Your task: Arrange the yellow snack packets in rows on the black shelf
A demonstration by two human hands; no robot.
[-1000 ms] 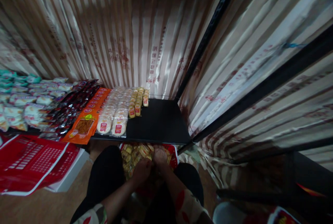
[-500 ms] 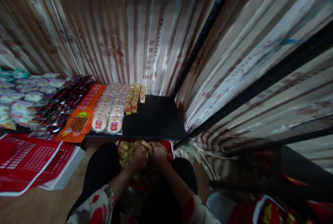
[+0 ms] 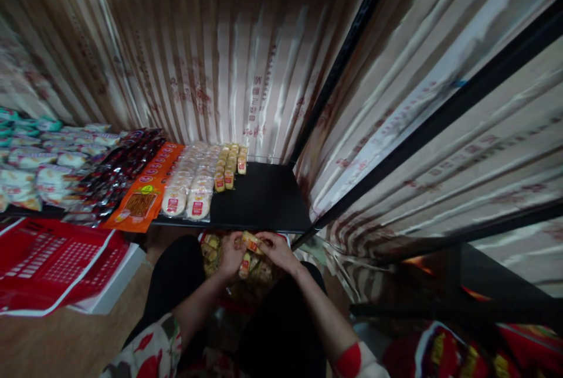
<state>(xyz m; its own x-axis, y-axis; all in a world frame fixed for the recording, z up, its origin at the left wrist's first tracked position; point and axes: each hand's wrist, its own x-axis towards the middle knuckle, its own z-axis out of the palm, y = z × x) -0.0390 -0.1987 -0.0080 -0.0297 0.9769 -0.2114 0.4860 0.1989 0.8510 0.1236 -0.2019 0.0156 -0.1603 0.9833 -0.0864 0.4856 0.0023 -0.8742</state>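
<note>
My left hand (image 3: pixel 231 255) and my right hand (image 3: pixel 278 250) meet over an open bag at my lap, fingers closed on a small clear-wrapped yellow pastry (image 3: pixel 250 241) with a red label. A second wrapped pastry (image 3: pixel 244 266) hangs just below it, by my left fingers; whether that hand grips it too, I cannot tell. Below them the red-edged bag (image 3: pixel 288 239) is full of similar gold-coloured packs (image 3: pixel 261 271). On the black shelf (image 3: pixel 264 199) in front, short rows of the same yellow pastries (image 3: pixel 224 173) stand beside round white wrapped crackers (image 3: pixel 197 205).
Further left on the shelf lie an orange snack pack (image 3: pixel 138 202), dark red packets (image 3: pixel 112 173) and white packets (image 3: pixel 57 181). A red printed bag (image 3: pixel 53 264) overhangs a white box (image 3: pixel 109 290). Black metal posts (image 3: pixel 338 91) and pleated curtains (image 3: pixel 197 61) enclose the shelf.
My hands have lifted slightly from the bag, and the wrapped pastries between them now show clearly. My right hand has shifted outward a little. The view has tilted slightly.
</note>
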